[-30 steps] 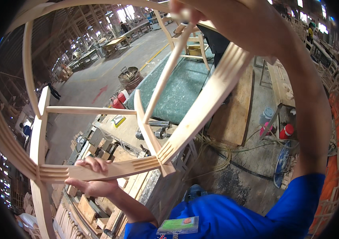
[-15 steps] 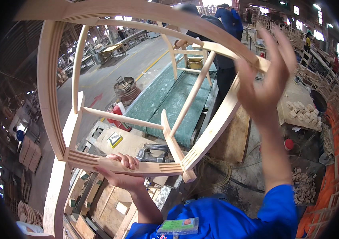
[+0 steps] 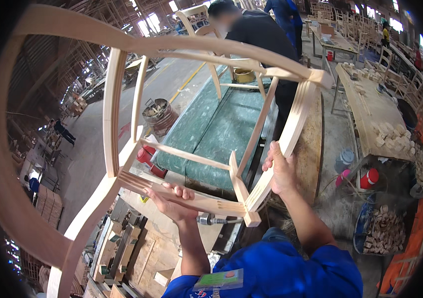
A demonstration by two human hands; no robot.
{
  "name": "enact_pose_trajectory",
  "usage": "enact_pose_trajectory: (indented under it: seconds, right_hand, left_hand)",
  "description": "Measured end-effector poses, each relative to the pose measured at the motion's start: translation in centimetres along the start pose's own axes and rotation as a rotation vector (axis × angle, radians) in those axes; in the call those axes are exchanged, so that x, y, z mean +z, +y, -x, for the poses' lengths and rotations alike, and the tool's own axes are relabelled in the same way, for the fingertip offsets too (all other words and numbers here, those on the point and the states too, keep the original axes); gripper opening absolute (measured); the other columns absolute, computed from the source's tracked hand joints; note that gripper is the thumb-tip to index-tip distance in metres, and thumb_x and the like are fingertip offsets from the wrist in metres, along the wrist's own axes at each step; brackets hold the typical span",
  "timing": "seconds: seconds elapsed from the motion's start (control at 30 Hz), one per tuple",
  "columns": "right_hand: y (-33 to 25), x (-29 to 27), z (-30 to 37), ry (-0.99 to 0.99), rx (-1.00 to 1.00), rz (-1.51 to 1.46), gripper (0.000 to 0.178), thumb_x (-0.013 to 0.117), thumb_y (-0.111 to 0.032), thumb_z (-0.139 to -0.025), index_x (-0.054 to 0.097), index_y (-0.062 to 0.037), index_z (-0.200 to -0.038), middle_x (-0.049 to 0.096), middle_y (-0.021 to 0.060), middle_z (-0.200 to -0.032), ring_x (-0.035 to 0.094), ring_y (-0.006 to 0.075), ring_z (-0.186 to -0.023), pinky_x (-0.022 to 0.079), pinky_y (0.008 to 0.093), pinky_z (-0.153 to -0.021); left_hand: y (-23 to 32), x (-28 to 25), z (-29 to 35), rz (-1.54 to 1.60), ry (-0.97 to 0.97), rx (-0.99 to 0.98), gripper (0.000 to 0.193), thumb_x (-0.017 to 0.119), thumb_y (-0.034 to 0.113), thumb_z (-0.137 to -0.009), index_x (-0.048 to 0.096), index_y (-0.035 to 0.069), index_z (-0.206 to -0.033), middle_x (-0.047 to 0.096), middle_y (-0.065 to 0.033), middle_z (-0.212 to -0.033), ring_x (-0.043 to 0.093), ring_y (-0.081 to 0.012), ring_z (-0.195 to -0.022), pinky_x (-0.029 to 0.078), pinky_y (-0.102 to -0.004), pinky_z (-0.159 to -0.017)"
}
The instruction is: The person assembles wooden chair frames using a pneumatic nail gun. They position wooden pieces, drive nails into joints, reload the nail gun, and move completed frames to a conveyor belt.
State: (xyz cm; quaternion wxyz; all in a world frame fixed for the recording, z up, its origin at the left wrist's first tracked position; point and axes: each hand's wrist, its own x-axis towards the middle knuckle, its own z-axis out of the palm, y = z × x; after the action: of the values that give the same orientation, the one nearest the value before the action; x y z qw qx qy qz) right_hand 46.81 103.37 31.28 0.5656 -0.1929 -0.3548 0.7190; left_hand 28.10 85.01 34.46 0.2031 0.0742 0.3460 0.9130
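A bare wooden chair frame is held up, tilted, in front of me. My left hand grips its near seat rail, thumb below and fingers over the top. Around the right-hand rail, my right hand is closed partway up. Grooves are cut in the rails close to the corners. Thin round stretchers cross the frame's inside, and a short leg end sticks out at the near corner. The curved back part of the frame sweeps up the left side, close to the camera.
Beyond the frame runs a green conveyor belt, where a person in dark clothes bends by another chair. A metal drum of scraps stands left of it. Right are a worktable with wood pieces and a bin of offcuts.
My right hand has come down from the upper right corner and closed on the right rail. The frame has shifted right and turned; my left hand stays on the near rail.
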Motion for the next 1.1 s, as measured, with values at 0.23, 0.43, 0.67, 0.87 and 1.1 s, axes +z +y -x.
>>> enact_pose_trajectory:
  seconds: [0.23,0.43,0.67,0.87,1.1]
  right_hand:
    - [5.2,-2.4,-9.5,0.054,0.137,0.027,0.017,0.066,-0.019,-0.099,0.052,-0.0112,-0.1,0.047,-0.0029,-0.071,0.047,0.0079,-0.056,0.044,0.0284,-0.051]
    - [9.0,-3.3,-17.5,0.093,0.298,0.039,0.019,0.069,-0.014,-0.096,0.051,-0.0104,-0.103,0.049,-0.0002,-0.072,0.049,0.0097,-0.054,0.045,0.0296,-0.046]
    - [12.3,0.0,-24.1,0.136,0.388,0.058,0.014,0.062,-0.005,-0.089,0.052,-0.009,-0.098,0.048,0.001,-0.07,0.048,0.0124,-0.053,0.044,0.0325,-0.047]
    - [15.4,2.4,-33.7,0.076,0.437,0.138,0.021,0.06,-0.004,-0.083,0.047,-0.0061,-0.099,0.047,0.0046,-0.07,0.048,0.016,-0.05,0.044,0.0358,-0.044]
    - [21.1,3.2,-45.1,0.1,0.351,0.281,0.017,0.062,-0.009,-0.084,0.055,0.0013,-0.095,0.053,0.009,-0.075,0.055,0.0264,-0.056,0.05,0.042,-0.052]
  left_hand:
    - [-6.5,2.1,-7.1,-0.063,0.118,-0.071,0.066,0.046,0.081,-0.094,0.049,0.015,-0.088,0.038,0.0007,-0.062,0.038,-0.0143,-0.045,0.036,-0.0297,-0.044]
    - [-11.0,3.3,-14.2,-0.128,0.125,-0.05,0.062,0.06,0.076,-0.091,0.047,0.015,-0.089,0.039,0.0022,-0.063,0.039,-0.013,-0.048,0.036,-0.0304,-0.047]
    - [-12.1,4.4,-23.6,-0.41,0.144,-0.085,0.053,0.064,0.061,-0.096,0.053,0.01,-0.102,0.05,-0.0005,-0.068,0.054,-0.0166,-0.055,0.048,-0.0343,-0.05]
    - [-14.0,2.6,-22.1,-0.842,-0.131,-0.119,0.052,0.064,0.042,-0.102,0.055,0.001,-0.133,0.069,-0.0062,-0.093,0.068,-0.0139,-0.077,0.055,-0.0286,-0.066]
    - [-15.3,-7.5,-9.5,-0.711,0.082,-0.332,0.037,0.064,0.031,-0.104,0.06,0.001,-0.126,0.069,-0.0064,-0.091,0.064,-0.0113,-0.073,0.052,-0.0266,-0.063]
